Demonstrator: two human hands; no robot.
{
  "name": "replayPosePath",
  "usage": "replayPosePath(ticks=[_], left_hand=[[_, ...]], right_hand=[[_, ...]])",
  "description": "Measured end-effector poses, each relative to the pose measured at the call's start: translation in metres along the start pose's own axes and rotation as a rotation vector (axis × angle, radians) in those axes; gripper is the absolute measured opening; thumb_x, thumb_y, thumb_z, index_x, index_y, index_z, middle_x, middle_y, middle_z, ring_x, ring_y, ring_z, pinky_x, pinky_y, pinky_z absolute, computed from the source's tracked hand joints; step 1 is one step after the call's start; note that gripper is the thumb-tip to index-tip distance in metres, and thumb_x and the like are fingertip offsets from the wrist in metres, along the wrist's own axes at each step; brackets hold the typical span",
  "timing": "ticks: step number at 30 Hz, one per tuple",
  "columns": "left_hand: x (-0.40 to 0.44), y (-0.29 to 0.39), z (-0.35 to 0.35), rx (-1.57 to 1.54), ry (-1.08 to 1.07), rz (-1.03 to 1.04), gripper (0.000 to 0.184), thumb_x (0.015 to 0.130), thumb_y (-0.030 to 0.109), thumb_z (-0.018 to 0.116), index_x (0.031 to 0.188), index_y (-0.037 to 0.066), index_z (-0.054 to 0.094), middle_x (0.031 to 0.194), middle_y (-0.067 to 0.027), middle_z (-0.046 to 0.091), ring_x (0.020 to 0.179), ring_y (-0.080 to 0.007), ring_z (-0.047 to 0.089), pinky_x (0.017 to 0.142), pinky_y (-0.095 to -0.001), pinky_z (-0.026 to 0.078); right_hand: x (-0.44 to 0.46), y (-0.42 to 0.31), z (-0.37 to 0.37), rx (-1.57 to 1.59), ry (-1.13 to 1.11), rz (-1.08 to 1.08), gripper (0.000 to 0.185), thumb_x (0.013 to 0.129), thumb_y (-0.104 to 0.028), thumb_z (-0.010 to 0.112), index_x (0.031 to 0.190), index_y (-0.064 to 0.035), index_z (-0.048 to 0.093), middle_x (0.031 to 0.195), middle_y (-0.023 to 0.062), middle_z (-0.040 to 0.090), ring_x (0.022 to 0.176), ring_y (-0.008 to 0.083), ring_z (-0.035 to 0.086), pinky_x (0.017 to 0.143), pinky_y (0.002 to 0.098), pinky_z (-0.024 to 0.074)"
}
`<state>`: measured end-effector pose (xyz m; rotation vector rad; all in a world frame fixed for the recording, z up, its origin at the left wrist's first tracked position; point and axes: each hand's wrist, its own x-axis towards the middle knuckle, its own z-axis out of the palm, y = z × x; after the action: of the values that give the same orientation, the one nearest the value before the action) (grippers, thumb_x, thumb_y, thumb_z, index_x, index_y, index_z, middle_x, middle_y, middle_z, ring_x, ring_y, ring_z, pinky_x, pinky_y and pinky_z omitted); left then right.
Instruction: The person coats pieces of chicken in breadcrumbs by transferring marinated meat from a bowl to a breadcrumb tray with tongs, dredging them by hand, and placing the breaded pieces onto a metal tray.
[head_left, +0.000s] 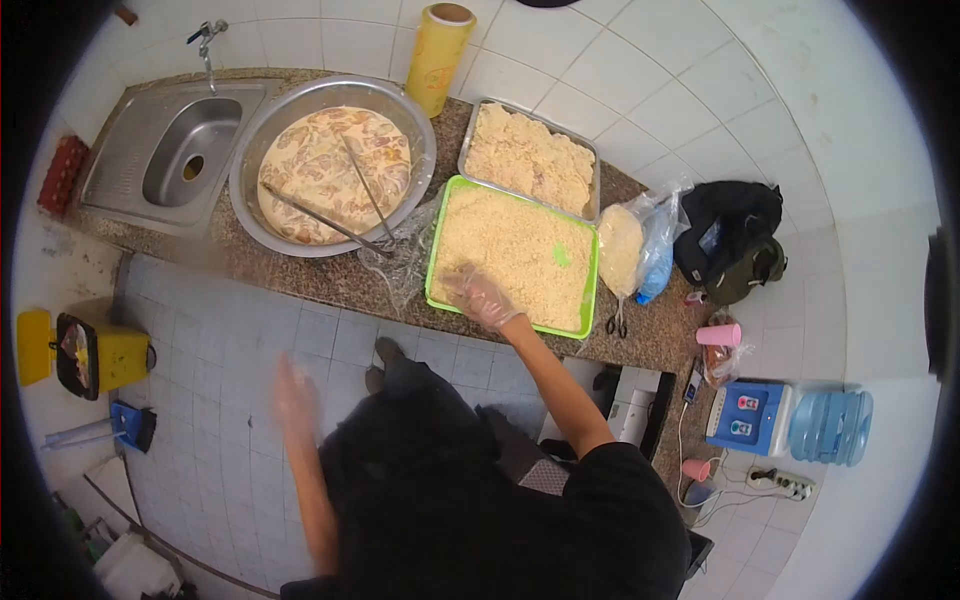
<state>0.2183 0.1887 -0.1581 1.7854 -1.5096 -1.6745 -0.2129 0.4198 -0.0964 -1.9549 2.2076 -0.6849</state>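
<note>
My right hand [485, 300], in a clear plastic glove, reaches into the front left corner of a green tray [515, 322] of pale breadcrumbs [510, 240]. Its fingers look stretched out in the crumbs, their tips coated and partly hidden. My left hand [293, 395], also gloved, hangs over the floor away from the counter, and motion smears its fingers. Left of the tray, a large metal basin [245, 205] holds meat pieces in creamy batter [330, 165]. Metal tongs [325, 215] lie across its near rim. Behind the green tray, a metal tray [597, 190] carries crumbed pieces [530, 150].
A sink [190, 160] lies left of the basin; a yellow wrap roll [440, 60] stands behind. Right of the trays are a bag of crumbs [620, 240], scissors [617, 320], a black bag [725, 235] and a water dispenser [750, 415]. A yellow bin [120, 357] stands on the floor.
</note>
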Motion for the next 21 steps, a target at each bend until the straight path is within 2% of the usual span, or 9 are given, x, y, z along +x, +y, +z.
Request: replayPosePath(ticks=[3, 6, 9, 10, 12, 15, 18, 19, 21], left_hand=[[0.003, 0.011, -0.003, 0.146, 0.040, 0.032, 0.054, 0.095, 0.013, 0.056, 0.148, 0.002, 0.049, 0.131, -0.0268, 0.064, 0.122, -0.0402, 0.062, 0.105, -0.0464, 0.046], [0.016, 0.006, -0.009, 0.168, 0.039, -0.002, 0.055, 0.094, 0.012, 0.057, 0.148, 0.002, 0.050, 0.130, -0.0267, 0.064, 0.121, -0.0405, 0.062, 0.104, -0.0466, 0.047], [0.024, 0.006, -0.006, 0.062, 0.050, -0.013, 0.057, 0.092, 0.011, 0.057, 0.148, 0.002, 0.049, 0.134, -0.0265, 0.061, 0.125, -0.0398, 0.059, 0.107, -0.0456, 0.045], [0.019, 0.010, -0.004, 0.031, 0.061, -0.024, 0.058, 0.092, 0.010, 0.057, 0.149, 0.002, 0.048, 0.136, -0.0264, 0.060, 0.127, -0.0394, 0.058, 0.108, -0.0453, 0.044], [0.020, 0.003, -0.003, -0.056, 0.079, -0.054, 0.059, 0.092, 0.010, 0.057, 0.149, 0.002, 0.047, 0.140, -0.0260, 0.057, 0.130, -0.0389, 0.055, 0.110, -0.0448, 0.042], [0.031, -0.011, -0.015, -0.136, 0.106, -0.076, 0.060, 0.091, 0.010, 0.059, 0.149, 0.001, 0.046, 0.144, -0.0253, 0.055, 0.133, -0.0389, 0.053, 0.112, -0.0447, 0.041], [0.031, -0.016, -0.026, -0.135, 0.149, -0.063, 0.059, 0.092, 0.011, 0.060, 0.148, 0.000, 0.047, 0.143, -0.0256, 0.056, 0.133, -0.0394, 0.053, 0.112, -0.0451, 0.041], [0.024, -0.009, -0.034, -0.185, 0.159, -0.062, 0.058, 0.093, 0.011, 0.061, 0.148, 0.000, 0.048, 0.142, -0.0256, 0.056, 0.133, -0.0395, 0.053, 0.112, -0.0450, 0.041], [0.021, -0.004, -0.043, -0.406, 0.182, -0.162, 0.031, 0.095, 0.024, 0.060, 0.117, 0.007, 0.046, 0.110, -0.0152, 0.049, 0.100, -0.0294, 0.045, 0.085, -0.0390, 0.035]], right_hand=[[0.010, -0.001, -0.011, 0.099, -0.084, 0.085, 0.033, 0.096, -0.024, 0.058, 0.124, -0.0117, 0.068, 0.115, 0.0220, 0.068, 0.105, 0.0405, 0.065, 0.090, 0.0453, 0.0533], [0.016, 0.007, -0.020, 0.114, -0.244, 0.103, 0.029, 0.100, -0.027, 0.058, 0.119, -0.0105, 0.072, 0.122, 0.0201, 0.065, 0.103, 0.0390, 0.064, 0.097, 0.0426, 0.0505], [0.013, 0.019, -0.035, 0.349, -0.151, 0.389, 0.028, 0.099, -0.027, 0.063, 0.118, -0.0073, 0.072, 0.115, 0.0148, 0.069, 0.099, 0.0308, 0.067, 0.091, 0.0393, 0.0535], [0.012, 0.024, -0.049, 0.633, -0.240, 0.741, 0.029, 0.097, -0.026, 0.069, 0.120, -0.0081, 0.069, 0.103, 0.0077, 0.069, 0.092, 0.0210, 0.068, 0.079, 0.0352, 0.0564], [-0.004, 0.036, -0.064, 1.360, 0.073, 1.041, 0.031, 0.096, -0.025, 0.072, 0.123, -0.0105, 0.066, 0.103, 0.0025, 0.068, 0.086, 0.0129, 0.066, 0.067, 0.0265, 0.0546], [-0.023, 0.045, -0.082, 1.646, 0.410, 1.054, 0.034, 0.098, -0.031, 0.069, 0.126, -0.0133, 0.062, 0.103, 0.0031, 0.068, 0.082, 0.0108, 0.066, 0.056, 0.0206, 0.0493], [-0.029, 0.062, -0.092, 1.819, 0.586, 1.095, 0.033, 0.101, -0.037, 0.064, 0.123, -0.0121, 0.063, 0.100, 0.0034, 0.068, 0.077, 0.0091, 0.065, 0.048, 0.0177, 0.0437], [-0.043, 0.089, -0.080, 2.056, 0.452, 0.860, 0.035, 0.103, -0.038, 0.061, 0.124, -0.0102, 0.063, 0.106, 0.0053, 0.068, 0.083, 0.0120, 0.066, 0.057, 0.0208, 0.0493], [-0.076, 0.156, -0.035, 2.451, 0.132, 0.325, 0.039, 0.106, -0.038, 0.055, 0.127, -0.0064, 0.062, 0.117, 0.0089, 0.067, 0.093, 0.0179, 0.069, 0.074, 0.0271, 0.0604]])
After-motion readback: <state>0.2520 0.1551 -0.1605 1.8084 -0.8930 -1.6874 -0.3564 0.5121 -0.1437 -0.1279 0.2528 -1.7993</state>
